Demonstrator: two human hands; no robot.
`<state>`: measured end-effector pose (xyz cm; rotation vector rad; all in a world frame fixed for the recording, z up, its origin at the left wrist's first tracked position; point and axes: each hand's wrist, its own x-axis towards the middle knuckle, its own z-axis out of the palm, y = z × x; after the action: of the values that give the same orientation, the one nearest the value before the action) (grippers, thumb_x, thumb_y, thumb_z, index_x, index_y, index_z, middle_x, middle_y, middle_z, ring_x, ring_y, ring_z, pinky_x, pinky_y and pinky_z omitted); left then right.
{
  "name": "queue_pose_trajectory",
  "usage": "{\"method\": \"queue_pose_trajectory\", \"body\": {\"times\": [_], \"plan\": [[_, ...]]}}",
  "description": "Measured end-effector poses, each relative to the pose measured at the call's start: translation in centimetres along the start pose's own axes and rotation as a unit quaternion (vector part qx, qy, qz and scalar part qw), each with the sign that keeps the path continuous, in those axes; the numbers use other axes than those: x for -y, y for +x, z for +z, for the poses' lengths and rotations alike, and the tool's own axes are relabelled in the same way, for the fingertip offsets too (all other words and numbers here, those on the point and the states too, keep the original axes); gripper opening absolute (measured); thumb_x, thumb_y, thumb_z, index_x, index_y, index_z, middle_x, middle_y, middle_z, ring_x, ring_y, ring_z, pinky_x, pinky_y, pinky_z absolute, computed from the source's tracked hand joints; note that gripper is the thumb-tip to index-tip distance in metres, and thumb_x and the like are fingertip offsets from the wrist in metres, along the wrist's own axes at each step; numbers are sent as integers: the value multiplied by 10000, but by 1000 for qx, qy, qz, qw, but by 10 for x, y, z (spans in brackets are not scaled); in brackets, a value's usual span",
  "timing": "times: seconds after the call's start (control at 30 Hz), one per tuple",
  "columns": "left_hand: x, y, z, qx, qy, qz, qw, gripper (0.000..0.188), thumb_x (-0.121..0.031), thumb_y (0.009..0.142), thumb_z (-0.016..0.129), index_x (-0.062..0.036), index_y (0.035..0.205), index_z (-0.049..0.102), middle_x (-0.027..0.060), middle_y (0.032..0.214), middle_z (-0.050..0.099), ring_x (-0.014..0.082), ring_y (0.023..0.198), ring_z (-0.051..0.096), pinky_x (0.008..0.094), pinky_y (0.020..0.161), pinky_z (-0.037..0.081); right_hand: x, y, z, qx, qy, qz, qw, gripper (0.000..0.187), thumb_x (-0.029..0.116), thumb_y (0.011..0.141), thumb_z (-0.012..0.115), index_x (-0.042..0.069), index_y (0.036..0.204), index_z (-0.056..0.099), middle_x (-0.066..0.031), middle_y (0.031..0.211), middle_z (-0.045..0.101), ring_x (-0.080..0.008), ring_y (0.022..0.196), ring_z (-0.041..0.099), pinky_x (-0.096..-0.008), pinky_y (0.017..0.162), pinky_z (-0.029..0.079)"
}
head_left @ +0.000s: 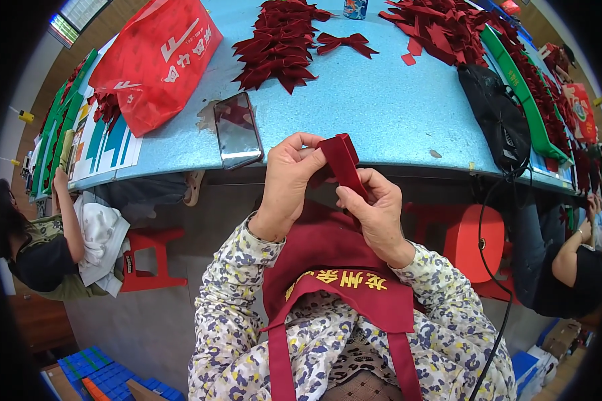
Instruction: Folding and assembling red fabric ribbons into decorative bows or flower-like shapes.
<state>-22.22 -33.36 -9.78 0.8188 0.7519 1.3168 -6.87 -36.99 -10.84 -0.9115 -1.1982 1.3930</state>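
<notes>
Above my lap, close to the table's front edge, both hands grip one dark red ribbon that is folded over on itself. My left hand pinches its upper left end between thumb and fingers. Lower on the right side, my right hand has its thumb and fingers closed on the strip. Part of the ribbon is hidden behind my fingers. On the blue table beyond, finished-looking red bows lie stacked in an overlapping row, with a single bow just right of them.
A dark phone lies left of my hands, beside a big red bag. Loose red ribbons are heaped at the far right, near a black bag with a cable and a green tray. People sit at both sides; red stools stand below.
</notes>
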Motion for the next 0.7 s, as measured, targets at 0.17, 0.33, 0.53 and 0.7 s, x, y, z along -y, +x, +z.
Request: {"method": "queue_pose_trajectory", "body": {"times": [0.17,0.33,0.53,0.7], "plan": [[7,1,-2,-5,0,-23,1000,175,-136,889,652,-15,993,581,58,845,689,63,679,599,193,593,447,-11,1,-4,-17,25,8,1000,84,53,872,646,-3,920,605,-33,818,629,-55,670,559,-204,656,478],[10,3,-6,11,-16,-66,998,188,-101,882,642,-18,1036,574,81,947,682,122,839,646,257,738,515,-19,7,-8,-24,-5,1,1000,74,54,867,660,9,884,604,-24,784,620,-51,654,550,-196,629,461],[7,3,-3,-7,-33,-92,995,175,-111,860,611,-16,1006,596,32,849,660,69,703,565,217,635,440,-18,12,-2,-47,35,15,998,123,84,856,687,45,837,572,13,739,593,-28,619,513,-180,567,420],[4,2,-5,-3,-54,-101,993,170,-85,839,559,-13,984,609,45,886,652,92,757,576,236,676,450,-18,14,-2,-47,61,40,996,131,39,844,686,54,842,555,-8,759,608,-43,619,529,-182,581,423]]}}
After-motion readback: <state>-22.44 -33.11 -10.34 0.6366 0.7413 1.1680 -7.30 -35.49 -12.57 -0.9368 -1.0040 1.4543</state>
